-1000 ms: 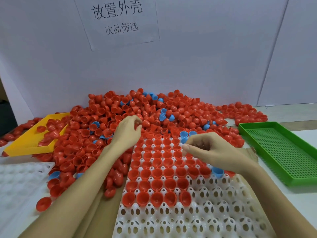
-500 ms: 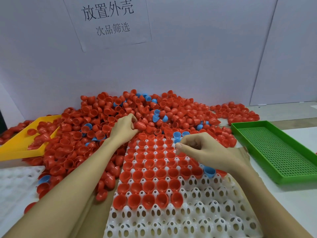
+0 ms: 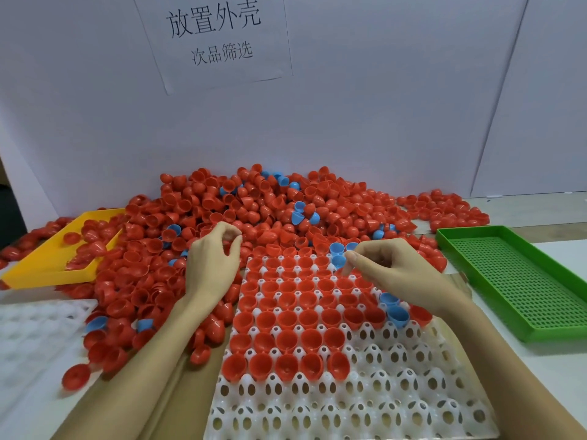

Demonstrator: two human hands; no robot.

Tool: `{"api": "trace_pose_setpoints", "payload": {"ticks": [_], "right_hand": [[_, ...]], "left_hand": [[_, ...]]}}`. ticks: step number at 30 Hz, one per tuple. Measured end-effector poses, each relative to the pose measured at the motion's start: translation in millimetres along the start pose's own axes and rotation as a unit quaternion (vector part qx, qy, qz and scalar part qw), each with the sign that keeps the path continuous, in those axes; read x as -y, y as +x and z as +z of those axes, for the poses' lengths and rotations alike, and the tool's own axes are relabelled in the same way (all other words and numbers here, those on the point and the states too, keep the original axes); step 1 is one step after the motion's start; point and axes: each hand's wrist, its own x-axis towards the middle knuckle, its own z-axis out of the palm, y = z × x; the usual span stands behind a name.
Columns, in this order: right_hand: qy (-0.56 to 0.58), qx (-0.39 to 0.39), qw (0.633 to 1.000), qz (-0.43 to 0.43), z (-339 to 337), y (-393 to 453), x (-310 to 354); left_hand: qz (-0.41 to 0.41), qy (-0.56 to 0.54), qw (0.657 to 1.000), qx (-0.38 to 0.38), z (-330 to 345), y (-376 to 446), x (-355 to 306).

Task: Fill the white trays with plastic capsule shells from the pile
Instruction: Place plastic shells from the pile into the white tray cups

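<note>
A big pile of red capsule shells (image 3: 254,211), with a few blue ones mixed in, lies against the back wall. In front of it sits a white tray (image 3: 397,408); its far rows hold red shells open side up, and two blue shells (image 3: 394,308) sit at the right. My left hand (image 3: 212,265) hovers at the pile's front edge by the tray's far left corner, fingers and thumb curled round what looks like a red shell, mostly hidden. My right hand (image 3: 400,274) is over the tray's far right rows, fingers curled, thumb against index fingertip, beside two blue shells (image 3: 337,254); no shell shows in it.
A second white tray (image 3: 31,338) lies at the left. A yellow tray (image 3: 47,265) with several red shells sits at the back left. A green perforated tray (image 3: 508,281) stands at the right. Loose shells (image 3: 76,376) spill left of the main tray. A paper sign (image 3: 216,36) hangs on the wall.
My left hand has come off the pile a little, its fingers closing into a loop. My right hand has kept its curled pose over the tray's far rows.
</note>
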Motion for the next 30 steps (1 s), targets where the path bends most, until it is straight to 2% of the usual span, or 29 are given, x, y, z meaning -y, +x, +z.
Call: {"api": "trace_pose_setpoints", "payload": {"ticks": [2, 5, 7, 9, 10, 11, 16, 20, 23, 26, 30], "right_hand": [[-0.004, 0.0, 1.0, 0.002, 0.3, -0.1, -0.2], [0.0, 0.001, 1.0, 0.001, 1.0, 0.4, -1.4], [0.001, 0.004, 1.0, 0.001, 1.1, 0.5, -2.6], [0.001, 0.009, 1.0, 0.001, 0.7, 0.4, -4.0], [0.004, 0.01, 1.0, 0.001, 0.3, 0.5, -4.8], [0.005, 0.011, 1.0, 0.001, 0.1, 0.9, -5.3], [0.011, 0.013, 1.0, 0.002, 1.0, 2.0, -4.1], [0.012, 0.011, 1.0, 0.003, 0.5, 0.7, -3.4], [0.01, 0.003, 1.0, 0.007, -0.1, 0.8, -3.3], [0.011, -0.006, 1.0, 0.001, -1.0, 1.4, -4.6], [0.007, -0.013, 1.0, 0.004, -0.9, 2.0, -7.3]], "left_hand": [[0.051, 0.138, 0.989, 0.006, 3.4, 6.8, 0.1], [0.084, 0.187, 0.977, 0.052, 13.7, 35.7, 1.4], [0.084, 0.178, 0.969, 0.148, 22.9, 57.7, 6.2], [0.083, 0.208, 0.924, 0.309, 32.3, 72.3, 8.2], [0.074, 0.241, 0.898, 0.361, 37.7, 75.4, 9.3], [0.068, 0.263, 0.887, 0.373, 42.9, 76.2, 11.0], [0.086, 0.224, 0.939, 0.245, 50.9, 64.7, 20.2], [0.034, 0.125, 0.967, 0.217, 37.5, 53.4, 22.4], [-0.005, -0.008, 0.991, 0.131, 20.8, 39.7, 11.9], [-0.028, -0.148, 0.984, 0.097, 2.0, 17.4, -8.9], [-0.052, -0.267, 0.954, 0.126, -12.6, -20.3, -40.4]]}}
